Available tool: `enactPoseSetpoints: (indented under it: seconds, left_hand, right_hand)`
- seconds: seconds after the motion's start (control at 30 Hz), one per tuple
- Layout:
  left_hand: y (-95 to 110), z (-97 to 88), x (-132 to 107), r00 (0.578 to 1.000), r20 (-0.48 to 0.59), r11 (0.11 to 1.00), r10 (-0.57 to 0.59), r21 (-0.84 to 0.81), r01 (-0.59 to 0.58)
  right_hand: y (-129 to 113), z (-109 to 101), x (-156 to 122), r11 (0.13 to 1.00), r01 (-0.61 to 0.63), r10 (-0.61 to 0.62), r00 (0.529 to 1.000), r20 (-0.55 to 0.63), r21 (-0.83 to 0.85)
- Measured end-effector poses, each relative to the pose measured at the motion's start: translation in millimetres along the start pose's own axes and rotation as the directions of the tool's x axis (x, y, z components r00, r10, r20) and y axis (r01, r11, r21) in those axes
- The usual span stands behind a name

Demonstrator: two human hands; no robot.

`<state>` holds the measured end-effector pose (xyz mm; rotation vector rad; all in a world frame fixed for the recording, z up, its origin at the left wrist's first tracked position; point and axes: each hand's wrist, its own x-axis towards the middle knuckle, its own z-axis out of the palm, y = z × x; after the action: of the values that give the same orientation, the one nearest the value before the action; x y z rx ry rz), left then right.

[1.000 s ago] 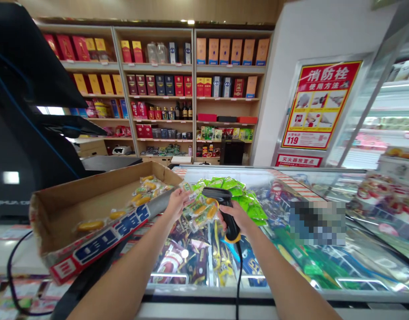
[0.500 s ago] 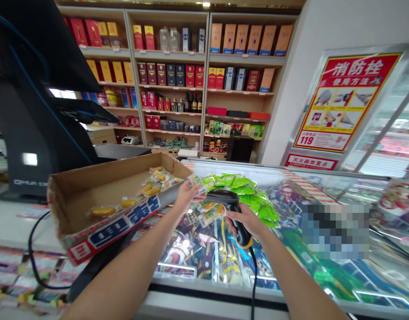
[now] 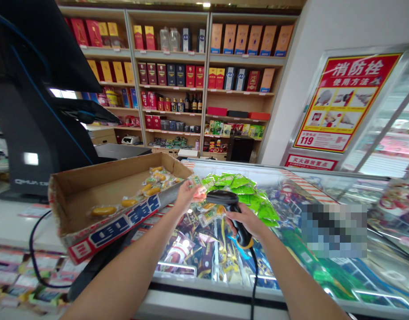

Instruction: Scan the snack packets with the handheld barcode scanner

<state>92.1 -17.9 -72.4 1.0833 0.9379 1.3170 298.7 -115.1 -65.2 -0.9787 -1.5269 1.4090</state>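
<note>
My right hand (image 3: 249,220) is wrapped round the handle of a black barcode scanner (image 3: 224,198), its head turned left. In my left hand (image 3: 186,193) I pinch a small clear snack packet (image 3: 198,189) by its edge, just left of the scanner head. A reddish glow lies on this packet. Below the scanner, more clear packets with yellow contents (image 3: 211,215) lie on the glass freezer top. Several bright green packets (image 3: 239,182) are spread behind and right of the scanner. To the left, a cardboard box (image 3: 91,182) holds several wrapped yellow snacks (image 3: 152,191).
A black till screen on its stand (image 3: 41,111) rises at the left. The glass-topped freezer (image 3: 204,266) under my hands shows packaged goods inside. The scanner's cable (image 3: 254,275) hangs over its front edge. Shelves of boxes and bottles (image 3: 171,58) line the back wall.
A reddish light now falls on the packet in my left hand; before, there was none. Both hands and the scanner stay almost in place.
</note>
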Motion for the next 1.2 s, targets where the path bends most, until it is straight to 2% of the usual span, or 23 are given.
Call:
enactPoseSetpoints:
  seconds: [0.27, 0.33, 0.43, 0.53, 0.63, 0.77, 0.87, 0.97, 1.03, 1.1, 1.2]
  left_hand:
    - [3.0, -0.7, -2.8, 1.0, 0.024, 1.0, -0.014, 0.017, 0.014]
    - [1.5, -1.2, -2.4, 0.999, 0.046, 0.999, 0.022, 0.041, -0.024]
    - [-5.3, -2.2, -0.1, 0.989, 0.023, 0.977, 0.147, 0.156, -0.148]
    - [-14.7, -3.9, 3.5, 0.959, 0.012, 0.911, 0.283, 0.31, -0.272]
    - [-19.9, -4.2, 9.1, 0.928, 0.023, 0.848, 0.371, 0.398, -0.349]
    - [-16.6, 2.0, 16.8, 0.913, 0.034, 0.767, 0.407, 0.53, -0.362]
    - [-11.3, 8.3, 16.5, 0.903, 0.124, 0.65, 0.412, 0.654, -0.386]
    - [0.6, 10.7, 15.6, 0.861, 0.2, 0.536, 0.468, 0.71, -0.456]
    - [17.9, 8.1, 21.1, 0.839, 0.233, 0.462, 0.492, 0.747, -0.478]
    - [43.8, 0.7, 33.5, 0.857, 0.217, 0.421, 0.468, 0.798, -0.432]
    - [87.5, -20.0, 56.8, 0.911, 0.101, 0.457, 0.4, 0.839, -0.294]
  right_hand:
    - [-2.9, 3.4, -0.3, 0.999, 0.014, -0.013, 0.999, -0.033, 0.044]
    - [-2.7, 3.0, 1.3, 0.996, 0.022, -0.016, 0.997, -0.07, 0.089]
    - [-1.8, -0.7, 4.8, 0.978, 0.034, 0.005, 0.982, -0.191, 0.203]
    - [-1.0, -6.4, 8.2, 0.952, 0.094, 0.0, 0.951, -0.308, 0.291]
    - [-0.2, -11.4, 11.1, 0.936, 0.161, -0.027, 0.92, -0.39, 0.314]
    - [1.5, -14.3, 14.7, 0.92, 0.202, -0.028, 0.889, -0.457, 0.337]
    - [2.2, -14.2, 15.9, 0.913, 0.207, -0.022, 0.886, -0.463, 0.353]
    - [1.8, -13.3, 15.5, 0.909, 0.21, -0.03, 0.895, -0.446, 0.36]
    - [1.1, -12.6, 14.8, 0.905, 0.219, -0.041, 0.899, -0.436, 0.366]
    - [0.1, -11.7, 14.2, 0.9, 0.228, -0.05, 0.902, -0.43, 0.372]
    - [-1.8, -9.5, 13.6, 0.893, 0.242, -0.058, 0.898, -0.436, 0.379]
